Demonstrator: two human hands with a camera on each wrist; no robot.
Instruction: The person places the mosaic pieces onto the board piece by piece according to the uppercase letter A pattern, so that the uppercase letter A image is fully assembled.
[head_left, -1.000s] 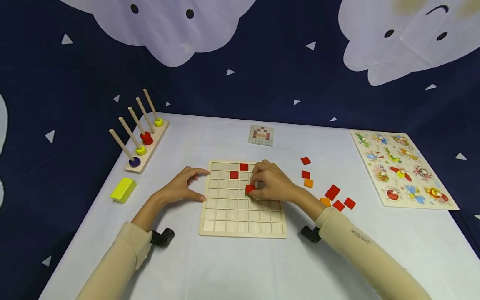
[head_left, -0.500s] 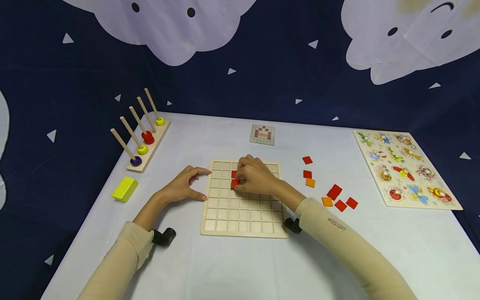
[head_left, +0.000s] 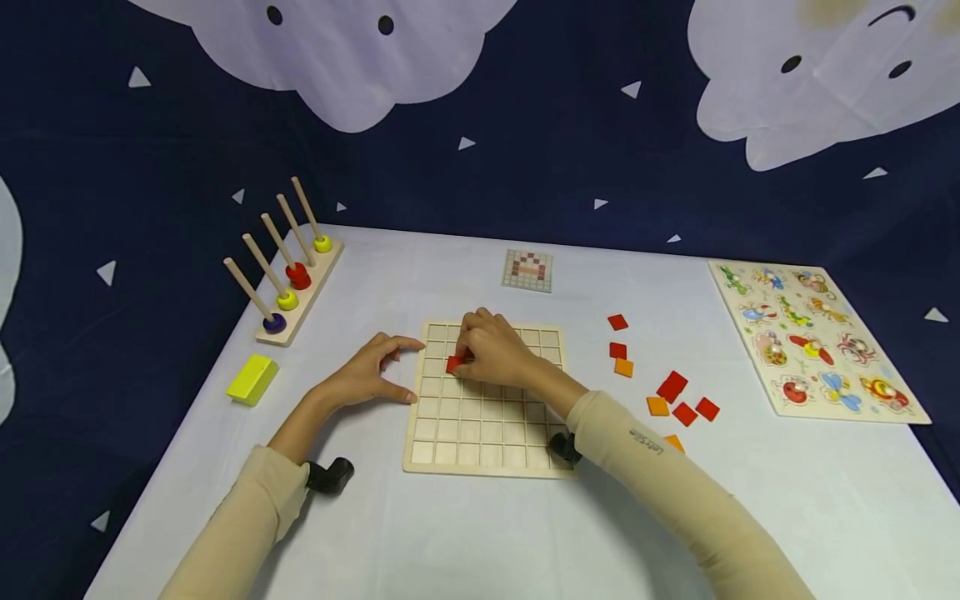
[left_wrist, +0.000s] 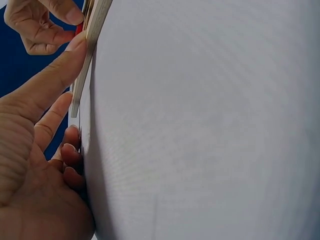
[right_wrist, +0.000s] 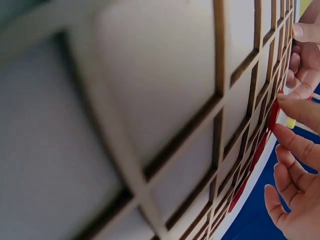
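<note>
In the head view a wooden grid board (head_left: 491, 431) lies on the white table. My right hand (head_left: 495, 348) is over its upper left part and pinches a red square tile (head_left: 454, 364) between thumb and index finger. The right wrist view has this held tile (right_wrist: 273, 116) at the board's surface, with more red tiles (right_wrist: 240, 192) set in the grid beyond; in the head view the right hand covers those. My left hand (head_left: 367, 372) lies at the board's left edge, thumb and index finger spread apart. Its thumb (left_wrist: 75, 45) touches the edge in the left wrist view.
Several loose red tiles (head_left: 685, 414) and orange tiles (head_left: 657, 407) lie right of the board. A small pattern card (head_left: 527, 271) is behind it. An insect puzzle (head_left: 817, 342) lies far right. A peg stacker (head_left: 300, 300) and a yellow block (head_left: 252, 379) are at left.
My right hand has moved left across the board with the red tile, from the middle columns toward the upper left squares. The left hand has stayed at the board's edge.
</note>
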